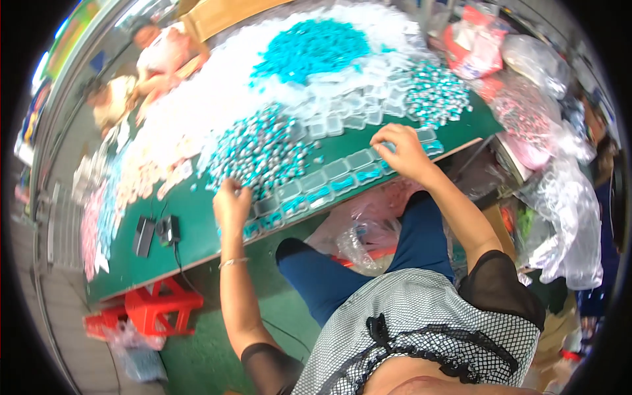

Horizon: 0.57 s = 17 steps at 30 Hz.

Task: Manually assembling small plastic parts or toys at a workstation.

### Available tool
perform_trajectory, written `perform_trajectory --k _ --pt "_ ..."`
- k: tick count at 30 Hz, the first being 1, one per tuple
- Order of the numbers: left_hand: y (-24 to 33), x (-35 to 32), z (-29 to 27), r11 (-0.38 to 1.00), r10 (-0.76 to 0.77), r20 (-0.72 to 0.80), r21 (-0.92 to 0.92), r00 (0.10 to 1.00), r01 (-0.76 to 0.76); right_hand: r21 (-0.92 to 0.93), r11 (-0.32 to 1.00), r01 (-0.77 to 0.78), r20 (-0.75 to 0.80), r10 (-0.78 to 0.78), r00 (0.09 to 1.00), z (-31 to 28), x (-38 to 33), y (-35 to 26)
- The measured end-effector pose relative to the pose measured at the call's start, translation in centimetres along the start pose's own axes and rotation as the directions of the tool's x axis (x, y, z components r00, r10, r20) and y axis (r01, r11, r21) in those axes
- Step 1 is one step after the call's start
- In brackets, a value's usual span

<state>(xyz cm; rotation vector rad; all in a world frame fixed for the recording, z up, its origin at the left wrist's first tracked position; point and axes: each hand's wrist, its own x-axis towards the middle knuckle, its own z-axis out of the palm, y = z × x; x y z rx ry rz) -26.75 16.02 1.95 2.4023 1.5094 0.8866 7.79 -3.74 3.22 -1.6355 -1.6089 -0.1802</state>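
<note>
My left hand (232,203) is closed at the left end of a row of small clear plastic boxes (316,196), beside a heap of small teal and silver pieces (260,148). Whatever its fingers hold, if anything, is hidden. Farther right, my right hand (403,155) hovers over or touches the same row, thumb and fingers curled in a pinch; I cannot make out anything between them. Teal pieces show in the boxes along the table's near edge, whose lids look raised.
More clear boxes (349,112) lie beyond the row, with a teal heap (313,49) farther back. A second mixed heap (438,92) sits right. A black device (167,229) with a cable stands left on the green table (125,270). Two people sit far left. A red stool (161,306) is below.
</note>
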Motion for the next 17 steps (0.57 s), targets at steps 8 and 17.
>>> perform_trajectory --k 8,17 --pt "1.1 -0.4 -2.1 0.602 -0.083 0.181 -0.775 0.980 0.194 -0.312 0.898 -0.311 -0.135 0.282 0.950 -4.8 0.5 12.6" --pt "9.5 -0.7 3.7 0.412 0.322 0.200 -0.910 0.925 0.053 -0.854 0.371 -0.365 -0.044 0.648 0.761 -9.9 -0.3 15.7"
